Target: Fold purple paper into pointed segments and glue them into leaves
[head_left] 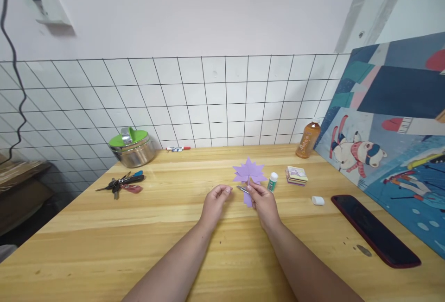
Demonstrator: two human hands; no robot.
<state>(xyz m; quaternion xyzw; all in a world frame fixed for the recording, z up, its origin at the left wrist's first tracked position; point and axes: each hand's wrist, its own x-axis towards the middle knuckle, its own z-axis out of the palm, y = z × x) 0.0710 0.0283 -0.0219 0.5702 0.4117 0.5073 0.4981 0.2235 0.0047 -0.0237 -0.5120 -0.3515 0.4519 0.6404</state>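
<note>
A purple paper cutout (248, 170) with a spiky, leaf-like outline lies on the wooden table, in front of my hands. Closed around a slim silver pointed tool (242, 189), my right hand (264, 200) is just below the cutout; the tool's kind is unclear. Under the tool shows another piece of purple paper (247, 199), partly covered by the right fingers. My left hand (217, 200) is to the left of the tool, thumb and fingertips pinched together; whatever they hold is too small to make out. A glue stick (273, 181) stands uncapped close beyond my right hand.
Sticky notes (296, 175), a white cap (317, 200) and a phone (375, 230) lie to the right. An amber drink bottle (308, 139) stands by the wall. Keys (121, 183), a green-lidded steel pot (132, 147) and a marker (178, 148) are on the left.
</note>
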